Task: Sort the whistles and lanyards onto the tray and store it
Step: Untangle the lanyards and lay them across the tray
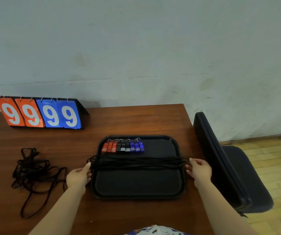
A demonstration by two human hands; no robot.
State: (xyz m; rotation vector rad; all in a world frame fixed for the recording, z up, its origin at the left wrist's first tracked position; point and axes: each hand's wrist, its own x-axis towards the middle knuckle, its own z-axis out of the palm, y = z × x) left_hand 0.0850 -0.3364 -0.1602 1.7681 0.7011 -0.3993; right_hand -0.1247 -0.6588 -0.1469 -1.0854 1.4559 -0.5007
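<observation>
Black cord lanyards (136, 162) lie stretched across the black plastic tray (138, 184), left hand (78, 177) and right hand (200, 170) pinching their ends; next, fetching the tangled black lanyard pile (33, 173) from the tabletop

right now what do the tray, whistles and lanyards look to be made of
Tray: probably moulded plastic, black, slightly glossy, with a raised rounded rim.
Whistles: likely hard plastic, red, black and blue, shiny, each on a metal split ring.
Lanyards: soft black cord, matte, apparently woven; the weave is too small to confirm.

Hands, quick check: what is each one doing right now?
Left hand: holding the left end of the lanyards laid across the tray.
Right hand: holding their right end.
</observation>
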